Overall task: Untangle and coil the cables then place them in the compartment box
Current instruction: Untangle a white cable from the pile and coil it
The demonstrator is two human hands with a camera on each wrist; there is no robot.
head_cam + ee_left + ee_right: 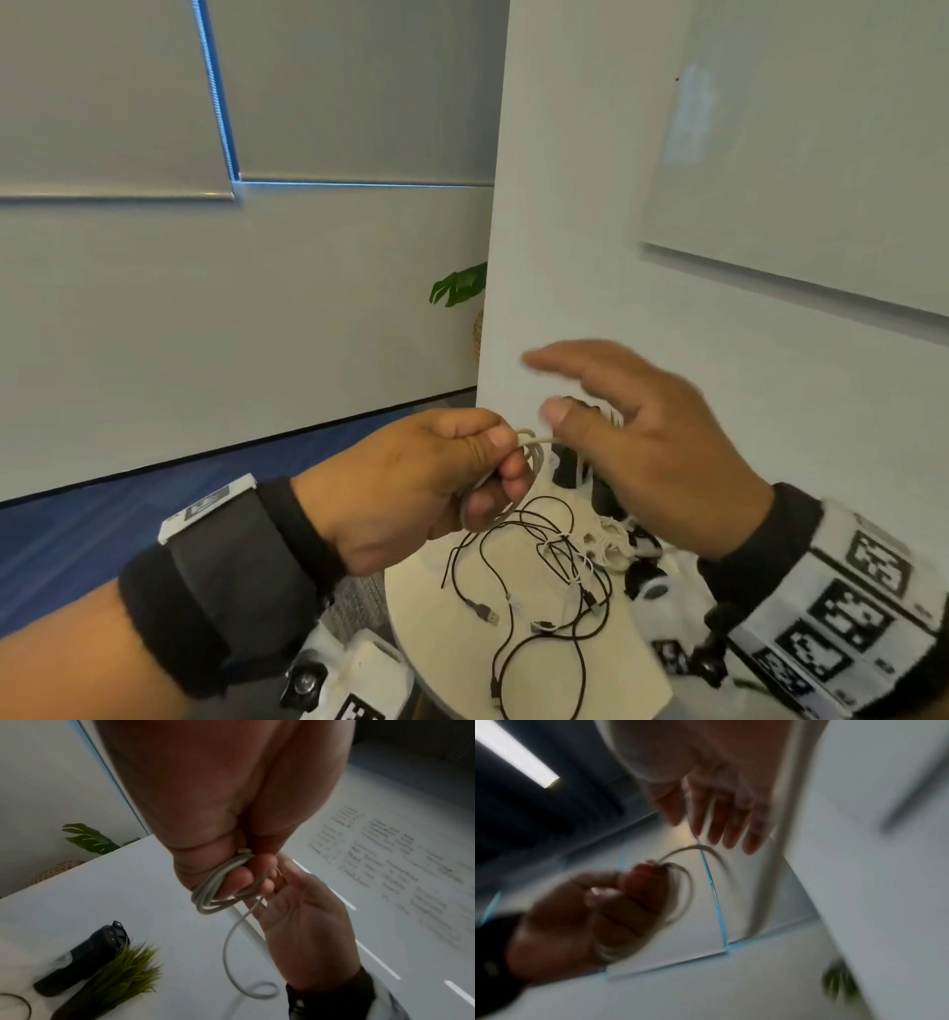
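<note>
One white cable (531, 452) is in work, held up in front of the chest above the round table (441, 616). The left hand (411, 488) grips its finished loops, fingers curled through them. From that bundle a free tail runs toward the right hand (652, 452), which is nearer the loose end; its fingers are straight and spread, thumb beside the strand, gripping nothing. In my judgement the next wrap goes round the left fingers. Several black cables (539, 606) lie tangled on the table below. No compartment box is visible. Handwriting on the whiteboard (401, 862) is too blurred to read; no brands legible.
</note>
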